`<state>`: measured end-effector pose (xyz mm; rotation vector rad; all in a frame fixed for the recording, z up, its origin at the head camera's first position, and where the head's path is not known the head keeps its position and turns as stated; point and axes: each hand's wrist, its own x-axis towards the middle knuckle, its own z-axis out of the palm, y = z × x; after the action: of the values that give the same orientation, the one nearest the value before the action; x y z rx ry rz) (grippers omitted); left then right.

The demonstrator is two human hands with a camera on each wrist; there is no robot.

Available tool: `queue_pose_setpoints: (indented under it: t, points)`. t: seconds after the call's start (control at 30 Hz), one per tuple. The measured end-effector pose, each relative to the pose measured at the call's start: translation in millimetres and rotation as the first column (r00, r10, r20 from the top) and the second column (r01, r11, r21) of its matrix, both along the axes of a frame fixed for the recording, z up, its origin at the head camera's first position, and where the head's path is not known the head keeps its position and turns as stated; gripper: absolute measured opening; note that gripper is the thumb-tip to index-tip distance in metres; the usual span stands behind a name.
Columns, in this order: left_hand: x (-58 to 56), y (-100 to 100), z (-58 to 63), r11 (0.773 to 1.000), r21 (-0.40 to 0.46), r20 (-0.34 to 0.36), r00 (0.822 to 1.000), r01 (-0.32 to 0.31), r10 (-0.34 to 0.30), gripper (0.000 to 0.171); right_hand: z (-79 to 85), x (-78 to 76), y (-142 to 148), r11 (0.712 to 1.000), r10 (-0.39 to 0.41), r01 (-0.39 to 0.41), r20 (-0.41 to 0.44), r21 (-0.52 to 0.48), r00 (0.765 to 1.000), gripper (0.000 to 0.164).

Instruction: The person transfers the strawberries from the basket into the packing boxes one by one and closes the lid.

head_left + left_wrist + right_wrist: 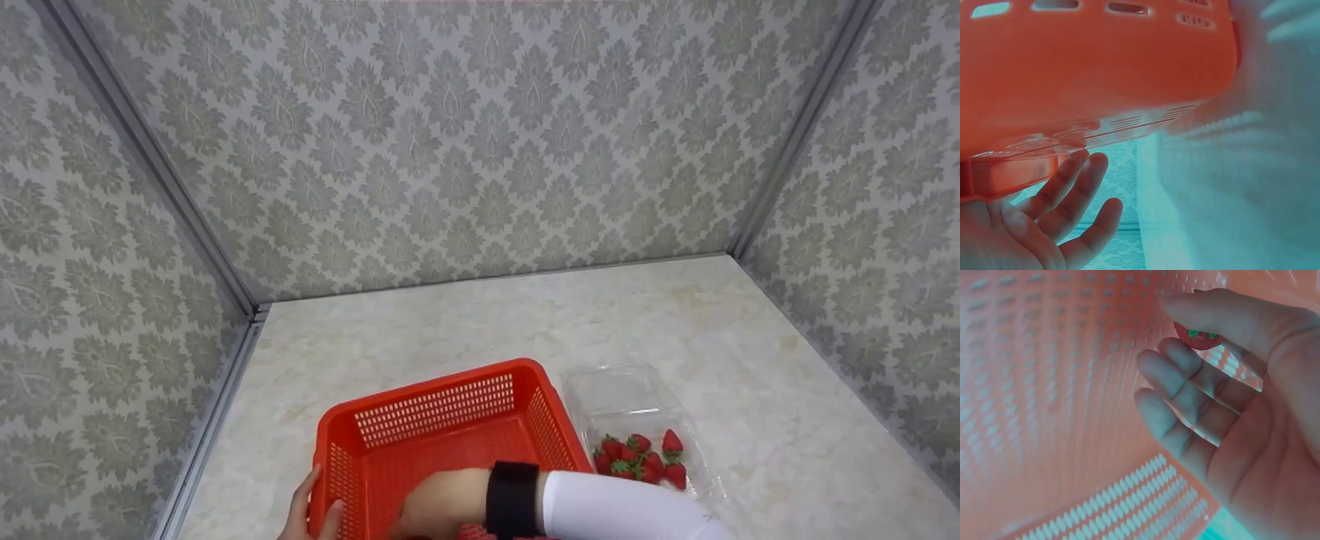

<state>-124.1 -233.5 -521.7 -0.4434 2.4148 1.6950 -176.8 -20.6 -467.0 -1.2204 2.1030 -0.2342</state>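
A red plastic basket with slotted walls stands on the table. My left hand holds its left rim, thumb over the inner side and fingers on the outside; in the left wrist view several fingers spread loosely beside the wall. My right hand is down inside the basket, its fingers hidden in the head view behind the forearm. In the right wrist view a strawberry with green leaves sits between thumb and fingers, partly covered by the thumb. More strawberries lie in a clear plastic box right of the basket.
The clear box's lid is folded back behind it. A pale marbled table extends around the basket and box. Patterned wall panels with grey metal edges enclose the table at the back and both sides.
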Motion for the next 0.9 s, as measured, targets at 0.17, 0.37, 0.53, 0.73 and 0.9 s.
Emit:
queue_pose_setpoints:
  t: [0.17, 0.37, 0.53, 0.73, 0.9]
  points:
    - [0.3, -7.3, -5.7, 0.998, 0.066, 0.005, 1.0, -0.017, 0.017, 0.106, 24.1, -7.1, 16.3, 0.952, 0.304, -0.297, -0.376, 0.078, 0.875, 0.014]
    - [-2.4, -12.8, -15.9, 0.996, 0.087, -0.016, 0.999, -0.034, 0.035, 0.115, 63.9, -12.5, 54.0, 0.965, 0.23, -0.264, -0.485, -0.001, 0.844, 0.02]
    - [-0.5, -21.6, -21.2, 0.992, 0.115, -0.029, 0.998, -0.05, 0.054, 0.12, 85.7, -22.1, 85.2, 0.979, 0.142, -0.195, -0.514, -0.051, 0.846, 0.024]
    - [-1.7, -29.8, -25.8, 0.994, 0.1, -0.026, 0.998, -0.047, 0.05, 0.122, 97.8, -30.0, 129.6, 0.982, 0.042, -0.136, -0.56, -0.128, 0.827, 0.018]
    - [-1.7, -31.6, -26.1, 0.988, 0.146, -0.003, 0.999, -0.044, 0.044, 0.123, 101.1, -29.7, 170.6, 0.987, -0.059, -0.03, -0.531, -0.157, 0.845, 0.023]
